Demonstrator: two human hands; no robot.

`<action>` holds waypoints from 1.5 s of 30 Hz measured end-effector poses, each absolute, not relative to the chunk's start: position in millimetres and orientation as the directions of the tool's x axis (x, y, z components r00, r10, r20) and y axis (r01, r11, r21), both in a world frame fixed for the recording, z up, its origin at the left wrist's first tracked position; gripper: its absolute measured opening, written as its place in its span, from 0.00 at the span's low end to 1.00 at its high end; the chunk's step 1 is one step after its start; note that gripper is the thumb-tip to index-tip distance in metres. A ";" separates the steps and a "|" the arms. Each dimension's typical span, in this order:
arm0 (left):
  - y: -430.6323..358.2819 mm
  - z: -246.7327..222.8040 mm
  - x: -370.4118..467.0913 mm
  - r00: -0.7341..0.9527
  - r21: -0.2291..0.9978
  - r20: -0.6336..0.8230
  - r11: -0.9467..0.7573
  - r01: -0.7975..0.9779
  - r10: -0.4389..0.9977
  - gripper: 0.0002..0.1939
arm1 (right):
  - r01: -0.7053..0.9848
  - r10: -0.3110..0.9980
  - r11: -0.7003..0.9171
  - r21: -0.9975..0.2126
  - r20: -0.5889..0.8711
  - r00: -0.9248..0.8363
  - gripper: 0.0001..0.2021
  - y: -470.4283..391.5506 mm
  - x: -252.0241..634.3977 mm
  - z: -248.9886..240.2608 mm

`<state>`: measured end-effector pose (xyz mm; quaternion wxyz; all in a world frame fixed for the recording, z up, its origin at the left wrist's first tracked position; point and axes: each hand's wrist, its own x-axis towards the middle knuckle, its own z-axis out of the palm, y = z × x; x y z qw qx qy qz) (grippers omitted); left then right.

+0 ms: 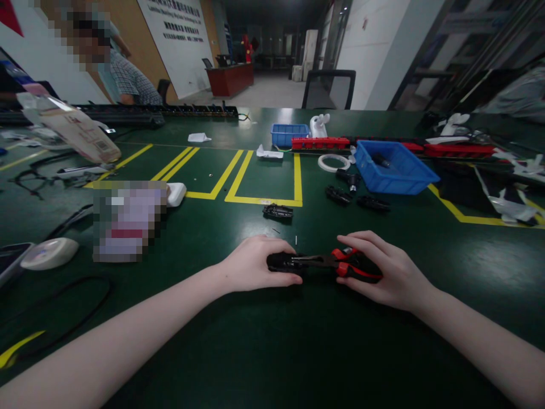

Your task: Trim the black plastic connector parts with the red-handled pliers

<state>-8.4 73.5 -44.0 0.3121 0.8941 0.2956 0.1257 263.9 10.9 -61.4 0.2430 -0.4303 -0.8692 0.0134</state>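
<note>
My left hand (264, 264) is closed around a black plastic part (279, 262), which lies low over the green table. From the right, pliers (317, 260) with red and black handles reach to that part, their metal jaws lying against it. My right hand (383, 270) wraps round the pliers' handles, thumb below and fingers above. Whether the jaws pinch anything is too small to tell. Just beyond my hands lie two thin pins (296, 240). A similar black part (277, 212) rests farther off, in front of the yellow tape.
More black parts (373, 203) lie by a large blue bin (394, 167) at right. Behind them are a white tape roll (334, 163), a small blue bin (290, 134) and a red strip (320, 144). A white mouse (50, 253) sits left. A person (131, 79) is beyond the table.
</note>
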 end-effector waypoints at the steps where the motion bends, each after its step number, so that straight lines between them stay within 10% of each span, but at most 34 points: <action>1: 73.3 -43.9 -8.5 0.795 0.632 0.037 -0.630 0.450 0.606 0.17 | 0.738 0.755 0.631 -0.240 0.408 -0.513 0.27 10.9 264.0 -61.6; 45: 75.5 -45.8 -8.6 0.794 0.593 0.082 -0.670 0.447 0.602 0.19 | 0.750 0.703 0.647 -0.136 0.487 -0.518 0.25 12.4 263.6 -61.9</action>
